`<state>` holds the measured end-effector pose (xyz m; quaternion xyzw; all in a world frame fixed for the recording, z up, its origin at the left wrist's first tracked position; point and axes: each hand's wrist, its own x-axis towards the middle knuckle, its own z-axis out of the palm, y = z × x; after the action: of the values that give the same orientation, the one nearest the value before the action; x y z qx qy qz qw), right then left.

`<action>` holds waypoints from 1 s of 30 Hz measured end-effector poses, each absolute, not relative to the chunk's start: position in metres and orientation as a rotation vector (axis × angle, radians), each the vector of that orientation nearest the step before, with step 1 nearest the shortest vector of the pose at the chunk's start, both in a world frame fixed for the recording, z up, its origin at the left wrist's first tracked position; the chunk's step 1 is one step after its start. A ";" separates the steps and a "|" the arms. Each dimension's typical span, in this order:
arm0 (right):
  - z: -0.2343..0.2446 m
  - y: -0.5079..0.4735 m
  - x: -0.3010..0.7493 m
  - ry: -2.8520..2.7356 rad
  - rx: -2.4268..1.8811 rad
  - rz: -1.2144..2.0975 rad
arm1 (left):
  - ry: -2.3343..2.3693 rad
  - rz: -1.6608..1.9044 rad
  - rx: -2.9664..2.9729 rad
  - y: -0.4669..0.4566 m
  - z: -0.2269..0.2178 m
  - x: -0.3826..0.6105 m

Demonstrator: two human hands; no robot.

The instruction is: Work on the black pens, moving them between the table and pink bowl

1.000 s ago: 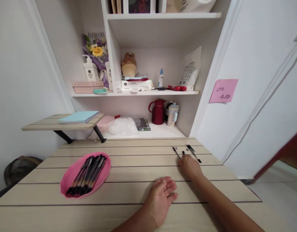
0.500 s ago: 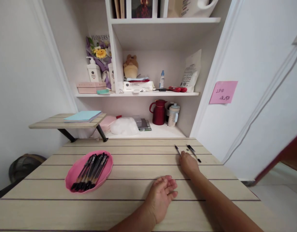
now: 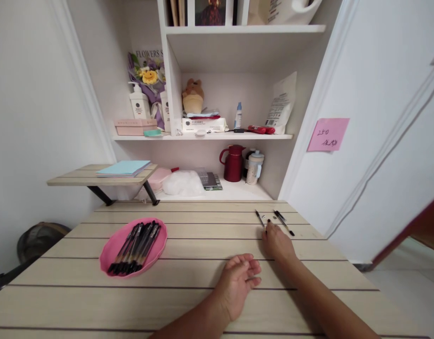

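Observation:
On the tabletop, my right hand (image 3: 278,241) has its fingers drawn together, with a small black piece (image 3: 269,221) at the fingertips. Just left of those fingers lies a black pen (image 3: 260,218), its lower end close against my hand. Right of it are another slim pen (image 3: 286,226) and a short black part (image 3: 279,214) beside it. Two tiny bits, one pale (image 3: 263,216) and one dark (image 3: 274,217), lie between the pens. My left hand (image 3: 238,282) rests palm inward on the table, fingers loosely curled and apart, holding nothing.
A pink scalloped tray (image 3: 106,249) on the left holds several black pens (image 3: 137,247). Behind it stands a small raised shelf (image 3: 72,176) bearing blue paper (image 3: 123,168). At the back are a red jug (image 3: 233,165), a speckled cup (image 3: 253,170) and a white plastic bag (image 3: 183,183).
My right hand has shifted slightly right, baring more of the pen on its left. The small pale bit and the black piece at its fingertips now show. My left hand stays nearly still.

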<state>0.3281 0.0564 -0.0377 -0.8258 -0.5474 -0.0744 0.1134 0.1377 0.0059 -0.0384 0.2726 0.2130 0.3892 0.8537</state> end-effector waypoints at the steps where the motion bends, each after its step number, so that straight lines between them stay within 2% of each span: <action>1: -0.037 0.049 0.322 -1.630 -2.398 -0.198 | 0.474 0.812 0.619 0.006 -0.036 0.138; 8: -0.033 -0.009 0.284 -1.731 -2.197 0.097 | 0.860 0.766 1.242 0.047 0.007 0.091; 12: -0.035 -0.032 0.272 -1.786 -2.103 0.234 | 1.470 0.878 1.958 0.094 0.049 0.004; 14: -0.038 -0.038 0.267 -1.812 -2.088 0.202 | 1.858 0.763 2.198 0.109 0.064 -0.039; 17: -0.045 -0.040 0.263 -1.817 -2.100 0.100 | 2.224 0.327 2.166 0.116 0.071 -0.080; 21: -0.051 -0.039 0.263 -1.822 -2.129 0.037 | 2.164 0.085 2.038 0.110 0.062 -0.089; 30: -0.054 -0.039 0.268 -1.853 -2.102 0.080 | 2.164 0.194 1.990 0.105 0.048 -0.084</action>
<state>0.2680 -0.0389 -0.0544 -0.7392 -0.6516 0.0281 0.1682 -0.0839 0.1054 0.0484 0.6722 0.7310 0.0655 0.0973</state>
